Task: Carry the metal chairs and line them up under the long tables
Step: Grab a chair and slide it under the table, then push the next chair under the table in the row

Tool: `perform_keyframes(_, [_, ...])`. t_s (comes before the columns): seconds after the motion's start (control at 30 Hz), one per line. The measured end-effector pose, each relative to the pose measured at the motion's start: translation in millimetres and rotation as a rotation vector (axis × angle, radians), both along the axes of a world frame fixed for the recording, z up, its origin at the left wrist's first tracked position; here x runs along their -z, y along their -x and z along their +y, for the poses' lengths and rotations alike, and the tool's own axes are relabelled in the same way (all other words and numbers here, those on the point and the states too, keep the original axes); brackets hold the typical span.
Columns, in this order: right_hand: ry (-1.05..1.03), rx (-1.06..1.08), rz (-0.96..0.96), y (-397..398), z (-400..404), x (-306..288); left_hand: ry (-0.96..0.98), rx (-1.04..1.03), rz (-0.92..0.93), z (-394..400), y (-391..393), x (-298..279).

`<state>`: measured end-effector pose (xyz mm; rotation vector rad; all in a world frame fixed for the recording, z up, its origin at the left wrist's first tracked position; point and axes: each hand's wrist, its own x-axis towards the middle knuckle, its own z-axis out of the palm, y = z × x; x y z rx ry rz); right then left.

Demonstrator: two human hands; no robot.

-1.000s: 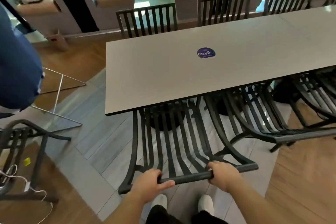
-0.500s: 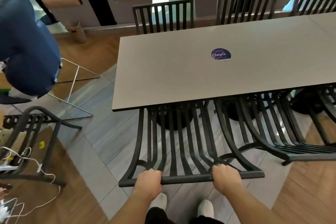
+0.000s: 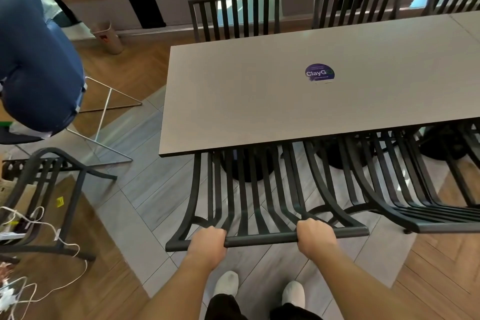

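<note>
The desk (image 3: 259, 91) hides the held chair's seat (image 3: 249, 161) and runs off the right edge. The sticker's (image 3: 319, 73) small print is unreadable. A bystander's jeans (image 3: 39, 60) are cropped at left.

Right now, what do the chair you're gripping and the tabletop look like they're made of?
Chair: looks like black painted metal, with a matte finish and thin curved slats under a rounded top rail. Both hands, left and right, have a closed grip on it. Tabletop: smooth grey, probably laminate, with a thin dark edge; I can't confirm the core.
</note>
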<state>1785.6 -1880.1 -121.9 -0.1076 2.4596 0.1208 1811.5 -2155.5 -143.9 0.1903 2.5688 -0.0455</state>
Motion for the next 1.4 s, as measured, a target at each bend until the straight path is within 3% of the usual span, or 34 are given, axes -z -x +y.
perform_keyframes(0.23, [-0.005, -0.007, -0.01, 2, -3, 1, 0.021, 0.029, -0.005, -3, 1, 5])
perform_keyframes(0.43, [0.024, 0.007, -0.001, 1, -3, -1, -0.098, -0.103, -0.052, -2, 0, 4])
perform_keyframes(0.73, [0.381, 0.185, -0.176, 3, 17, -15, -0.258, -0.05, -0.106, 15, 0, -21])
perform_keyframes(1.07, [0.509, 0.457, 0.104, -14, 101, -52, -0.31, -0.045, 0.034, 110, 20, -68])
perform_keyframes(1.4, [0.339, 0.615, 0.319, -22, 188, -72, -0.326, 0.138, 0.069, 193, 60, -93])
